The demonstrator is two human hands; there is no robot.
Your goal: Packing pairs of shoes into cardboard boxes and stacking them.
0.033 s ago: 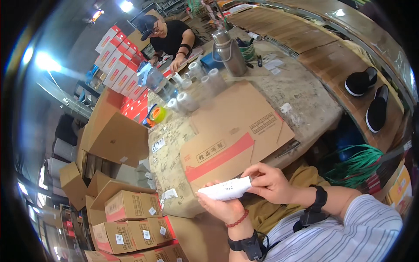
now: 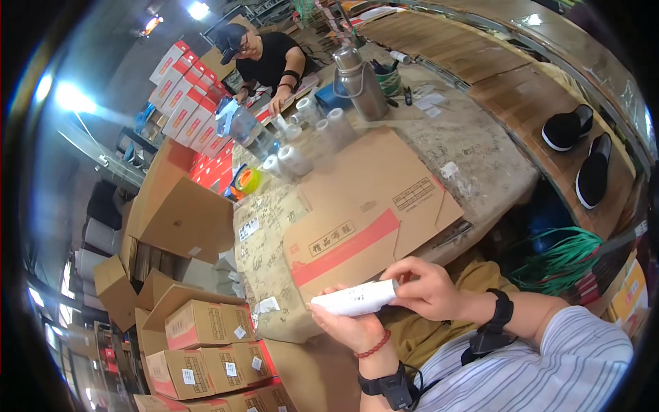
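Observation:
A white roll of labels [image 2: 353,299] with small dark print lies across the palm and fingers of my left hand [image 2: 353,331], which is closed around it from below. My right hand [image 2: 427,291] pinches the roll's right end between thumb and fingertips. Just beyond the roll, a flattened brown cardboard carton [image 2: 374,199] with a red stripe rests on the table. The underside of the roll is hidden by my left hand.
The worn table [image 2: 480,147] carries several white rolls [image 2: 292,159], a yellow-green tape roll [image 2: 248,179], a water jug [image 2: 240,123] and a steel flask [image 2: 360,86]. Labelled cartons [image 2: 206,323] stand at left, black shoes [image 2: 594,172] at right. Another person [image 2: 271,65] works across the table.
The white roll has turned slightly in my hands, so its print sits a little differently. My fingers have barely shifted.

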